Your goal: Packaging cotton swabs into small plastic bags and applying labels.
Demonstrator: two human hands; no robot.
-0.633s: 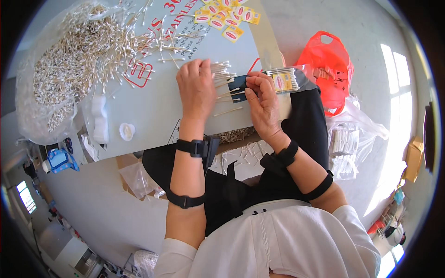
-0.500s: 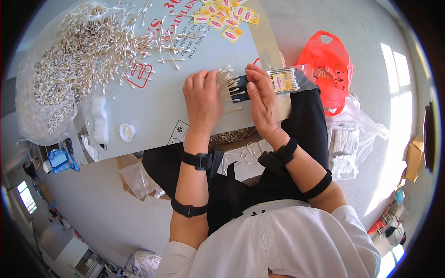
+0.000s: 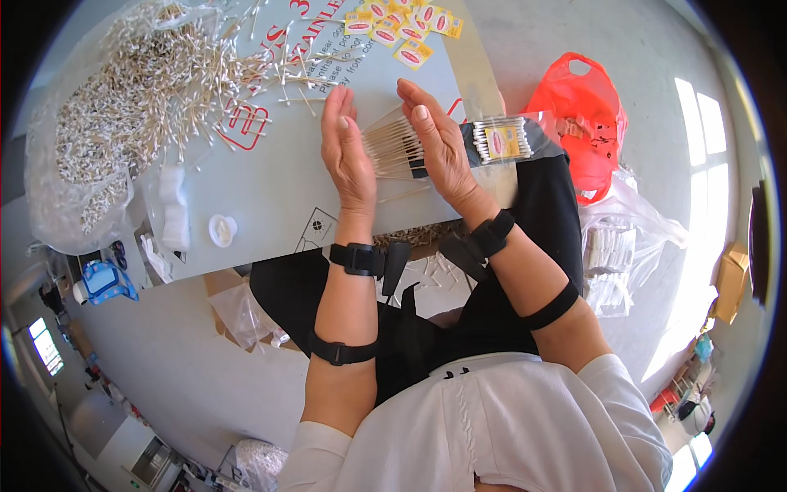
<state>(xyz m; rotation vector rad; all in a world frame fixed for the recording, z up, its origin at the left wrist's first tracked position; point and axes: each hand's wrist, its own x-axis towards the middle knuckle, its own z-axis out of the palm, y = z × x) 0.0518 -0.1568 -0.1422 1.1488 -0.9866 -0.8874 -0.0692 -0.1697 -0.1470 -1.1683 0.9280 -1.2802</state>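
Note:
A row of cotton swabs lies on the table between my two hands, their sticks running crosswise from one palm to the other. My left hand stands on edge at the row's left end, fingers extended. Opposite it, my right hand is also on edge with straight fingers, against the right end of the row. Its palm side and part of the dark strip under the swabs are hidden. Just right of that hand lies a clear pack of swabs with a yellow label card. One loose swab rests nearer me.
A big clear bag of loose swabs spills over the table's left. Yellow label cards lie at the back. A small white tub sits front left. Beyond the right edge are a red plastic bag and bagged white packs.
My left hand has turned on edge and its bent fingers have straightened. My right hand has shifted slightly left. The swabs between them now lie in a more even row.

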